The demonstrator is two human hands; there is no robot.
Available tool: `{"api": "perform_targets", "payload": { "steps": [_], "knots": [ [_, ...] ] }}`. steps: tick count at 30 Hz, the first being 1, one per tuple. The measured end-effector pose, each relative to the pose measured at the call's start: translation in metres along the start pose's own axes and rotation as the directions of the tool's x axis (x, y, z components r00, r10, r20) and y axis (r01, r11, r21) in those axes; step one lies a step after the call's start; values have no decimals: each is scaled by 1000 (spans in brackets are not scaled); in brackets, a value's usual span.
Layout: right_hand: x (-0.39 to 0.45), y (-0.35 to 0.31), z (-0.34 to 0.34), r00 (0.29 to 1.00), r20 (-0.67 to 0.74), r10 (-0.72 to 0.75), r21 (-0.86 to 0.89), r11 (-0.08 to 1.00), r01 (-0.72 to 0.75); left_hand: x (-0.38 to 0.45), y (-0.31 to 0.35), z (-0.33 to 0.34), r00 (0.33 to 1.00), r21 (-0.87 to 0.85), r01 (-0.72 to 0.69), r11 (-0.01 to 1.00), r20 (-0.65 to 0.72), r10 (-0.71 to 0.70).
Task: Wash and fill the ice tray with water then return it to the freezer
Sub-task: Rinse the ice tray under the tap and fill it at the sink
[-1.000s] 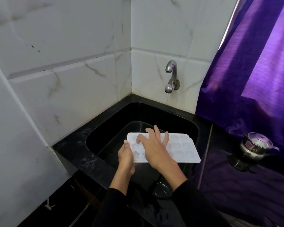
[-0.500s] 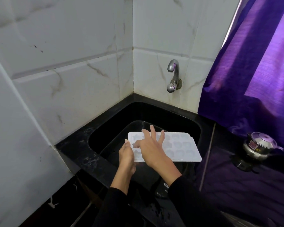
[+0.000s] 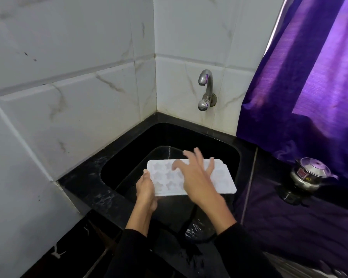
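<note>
Ice tray (image 3: pixel 191 178), white with star-shaped cups, is held level over the black sink (image 3: pixel 116 163), probably so the cups can be rubbed clean. The left hand (image 3: pixel 146 187) holds its left end, while the right hand (image 3: pixel 197 175) lies on top with fingers spread, gripping nothing. Beyond are a dry tap (image 3: pixel 205 89), white tiles, a black tabletop (image 3: pixel 84 187) and a purple curtain (image 3: pixel 309 77).

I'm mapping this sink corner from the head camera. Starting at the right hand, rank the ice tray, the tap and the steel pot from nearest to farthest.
From the right hand:
1. Ice tray: directly beneath the hand, over the sink.
2. Tap: on the wall tiles, behind and above the hand.
3. Steel pot: on the counter far to the right, by the purple curtain.
</note>
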State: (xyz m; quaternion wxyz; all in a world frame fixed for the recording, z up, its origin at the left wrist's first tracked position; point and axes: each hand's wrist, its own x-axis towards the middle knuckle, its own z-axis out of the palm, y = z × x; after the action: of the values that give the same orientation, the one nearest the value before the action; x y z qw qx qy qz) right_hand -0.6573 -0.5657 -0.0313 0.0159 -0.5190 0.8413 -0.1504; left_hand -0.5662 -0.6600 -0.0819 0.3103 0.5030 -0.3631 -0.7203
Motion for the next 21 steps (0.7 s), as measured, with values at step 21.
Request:
{"api": "perform_targets", "payload": {
  "steps": [21],
  "knots": [
    [-26, 69, -4, 901, 45, 431, -66, 902, -427, 24, 5, -6, 1000, -60, 23, 998, 20, -22]
  ]
}}
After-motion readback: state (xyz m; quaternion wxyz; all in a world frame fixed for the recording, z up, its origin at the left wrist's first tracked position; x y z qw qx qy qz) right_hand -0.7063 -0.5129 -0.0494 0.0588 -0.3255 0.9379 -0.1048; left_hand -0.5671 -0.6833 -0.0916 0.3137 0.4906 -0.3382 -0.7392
